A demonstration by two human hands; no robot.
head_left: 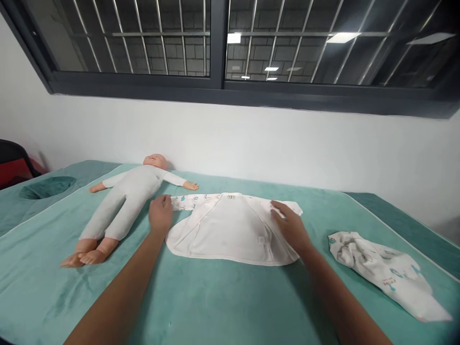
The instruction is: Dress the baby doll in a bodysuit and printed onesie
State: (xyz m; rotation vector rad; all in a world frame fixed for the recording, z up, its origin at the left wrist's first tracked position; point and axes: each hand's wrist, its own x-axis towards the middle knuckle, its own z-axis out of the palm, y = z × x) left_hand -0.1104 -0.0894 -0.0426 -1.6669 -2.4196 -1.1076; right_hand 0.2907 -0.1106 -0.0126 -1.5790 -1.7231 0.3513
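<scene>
A white baby shirt (223, 230) with small printed figures on its sleeves lies spread out, front panels opened to the sides. My left hand (160, 214) is closed at the cuff of the left sleeve, pinching its end. Over the shirt's right side, near the other sleeve, is my right hand (290, 225), its fingers stretched and apart; whether they touch the cloth is hard to tell. A baby doll (129, 191) in a white cloth body lies on its back to the left, one arm reaching toward the shirt.
A crumpled white printed cloth (388, 273) lies to the right on the green padded bed cover (215, 302). Behind it stand a white wall (233, 143) and a dark-framed window (217, 48) with bars. A red and black object (16, 165) sits at the far left.
</scene>
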